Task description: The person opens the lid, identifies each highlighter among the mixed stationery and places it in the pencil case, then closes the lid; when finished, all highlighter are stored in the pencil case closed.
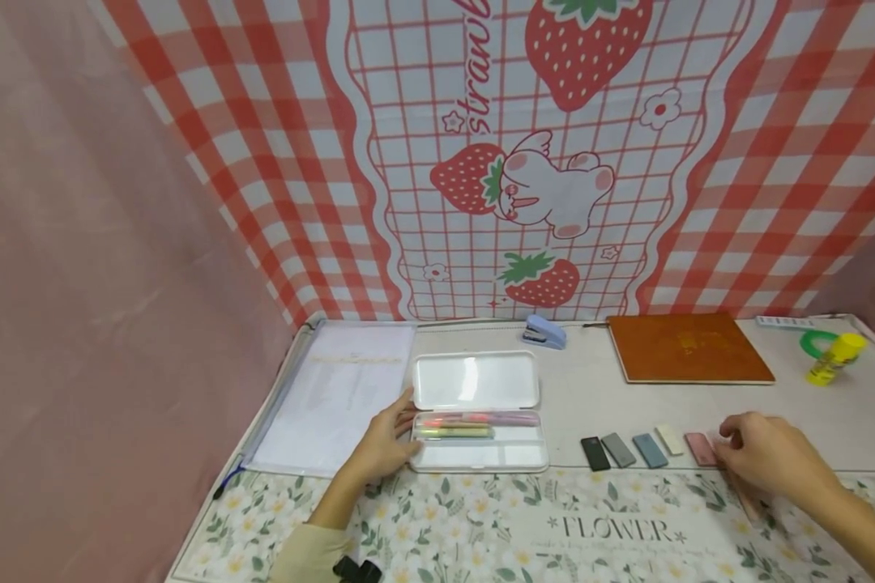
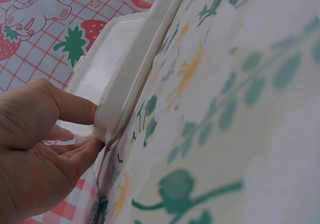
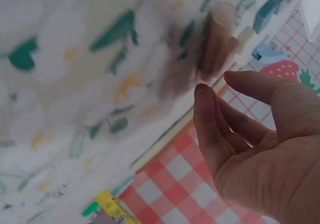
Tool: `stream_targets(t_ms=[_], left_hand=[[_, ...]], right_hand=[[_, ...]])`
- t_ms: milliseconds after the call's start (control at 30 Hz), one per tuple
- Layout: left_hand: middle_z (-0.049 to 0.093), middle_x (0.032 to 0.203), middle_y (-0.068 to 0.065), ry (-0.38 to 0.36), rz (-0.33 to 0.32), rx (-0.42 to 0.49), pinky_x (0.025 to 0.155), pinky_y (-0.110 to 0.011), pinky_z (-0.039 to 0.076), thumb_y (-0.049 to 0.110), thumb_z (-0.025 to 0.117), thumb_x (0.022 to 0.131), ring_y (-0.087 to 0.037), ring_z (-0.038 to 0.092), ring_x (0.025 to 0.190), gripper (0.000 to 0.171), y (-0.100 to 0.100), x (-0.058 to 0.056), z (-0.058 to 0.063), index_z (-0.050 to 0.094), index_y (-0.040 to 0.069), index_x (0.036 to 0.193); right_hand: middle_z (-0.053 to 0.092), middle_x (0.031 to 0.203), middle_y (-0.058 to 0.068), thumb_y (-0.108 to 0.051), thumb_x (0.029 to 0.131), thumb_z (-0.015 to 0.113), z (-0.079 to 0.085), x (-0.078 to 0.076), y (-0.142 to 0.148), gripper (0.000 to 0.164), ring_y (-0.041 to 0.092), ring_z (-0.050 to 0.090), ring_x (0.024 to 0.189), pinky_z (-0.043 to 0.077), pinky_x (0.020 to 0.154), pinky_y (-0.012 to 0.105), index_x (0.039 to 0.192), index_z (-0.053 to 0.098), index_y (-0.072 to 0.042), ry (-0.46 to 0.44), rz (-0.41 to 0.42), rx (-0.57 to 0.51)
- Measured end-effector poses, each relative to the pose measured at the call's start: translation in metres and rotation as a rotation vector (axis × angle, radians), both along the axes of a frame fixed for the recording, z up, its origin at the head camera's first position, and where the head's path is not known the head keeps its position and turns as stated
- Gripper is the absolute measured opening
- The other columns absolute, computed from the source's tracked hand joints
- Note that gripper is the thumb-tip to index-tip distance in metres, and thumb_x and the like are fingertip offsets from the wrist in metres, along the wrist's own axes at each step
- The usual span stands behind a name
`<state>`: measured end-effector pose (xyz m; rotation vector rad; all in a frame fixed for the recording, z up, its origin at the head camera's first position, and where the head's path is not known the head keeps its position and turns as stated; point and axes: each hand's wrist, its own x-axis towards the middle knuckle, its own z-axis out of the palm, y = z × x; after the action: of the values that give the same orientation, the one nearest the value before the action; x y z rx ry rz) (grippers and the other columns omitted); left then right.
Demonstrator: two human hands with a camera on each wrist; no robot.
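In the head view my left hand [image 1: 382,445] grips the left end of an open white pencil case [image 1: 481,467], thumb and fingers at its edge. The left wrist view shows the same corner of the case [image 2: 112,114] between thumb and fingertips. Several pens [image 1: 455,431] lie inside it. My right hand [image 1: 776,455] is by a pink block [image 1: 700,449] at the right end of a row. A blurred brown stick-like piece [image 3: 215,44] extends from the fingertips of my right hand [image 3: 250,129], seemingly pinched; the exact contact is unclear.
A black [image 1: 595,453], a grey [image 1: 618,450], a blue [image 1: 650,450] and a cream block [image 1: 669,440] lie between case and right hand. Behind are a stapler [image 1: 544,332], a brown notebook [image 1: 689,348], a glue stick [image 1: 836,359] and green tape [image 1: 811,343]. A document pouch [image 1: 328,397] lies left.
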<state>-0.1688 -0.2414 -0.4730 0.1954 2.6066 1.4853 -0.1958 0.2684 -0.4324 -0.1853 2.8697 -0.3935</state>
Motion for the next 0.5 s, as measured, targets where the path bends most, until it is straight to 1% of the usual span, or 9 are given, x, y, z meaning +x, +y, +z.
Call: stream_targets(t_ms=[67, 200, 333, 500], left_hand=[[0.043, 0.136, -0.018, -0.001, 0.0, -0.002, 0.107, -0.026, 0.041, -0.01, 0.064, 0.077, -0.031, 0.046, 0.128, 0.09, -0.0002, 0.0005, 0.0002, 0.014, 0.004, 0.15], [0.043, 0.135, -0.018, 0.004, -0.005, -0.004, 0.107, -0.026, 0.041, -0.01, 0.064, 0.077, -0.031, 0.046, 0.128, 0.09, -0.0005, 0.0006, -0.0001, 0.013, 0.004, 0.15], [0.043, 0.135, -0.018, 0.002, 0.006, -0.008, 0.107, -0.026, 0.041, -0.009, 0.064, 0.076, -0.03, 0.046, 0.128, 0.09, -0.0007, -0.0003, 0.0003, 0.014, 0.003, 0.15], [0.043, 0.135, -0.018, 0.006, -0.003, -0.004, 0.108, -0.029, 0.041, -0.009, 0.064, 0.076, -0.032, 0.046, 0.128, 0.09, -0.0006, -0.001, 0.001, 0.014, 0.003, 0.15]], right_hand=[[0.063, 0.074, 0.008, -0.023, 0.082, 0.068, -0.0046, 0.0006, 0.0006, 0.035, 0.021, 0.055, 0.065, 0.052, 0.056, 0.044, 0.091, 0.064, 0.011, -0.021, -0.018, 0.006], [0.062, 0.072, 0.008, -0.024, 0.083, 0.066, -0.006, 0.0023, -0.0017, 0.032, 0.021, 0.053, 0.065, 0.051, 0.056, 0.043, 0.085, 0.064, 0.008, -0.062, -0.054, 0.013], [0.06, 0.07, 0.008, -0.023, 0.084, 0.066, -0.0062, 0.0019, -0.0037, 0.031, 0.021, 0.051, 0.064, 0.049, 0.055, 0.04, 0.084, 0.063, 0.009, -0.092, -0.078, 0.017], [0.056, 0.069, 0.008, -0.02, 0.084, 0.066, -0.0057, 0.0013, -0.0028, 0.028, 0.021, 0.05, 0.064, 0.046, 0.053, 0.034, 0.082, 0.061, 0.008, -0.126, -0.092, 0.012]])
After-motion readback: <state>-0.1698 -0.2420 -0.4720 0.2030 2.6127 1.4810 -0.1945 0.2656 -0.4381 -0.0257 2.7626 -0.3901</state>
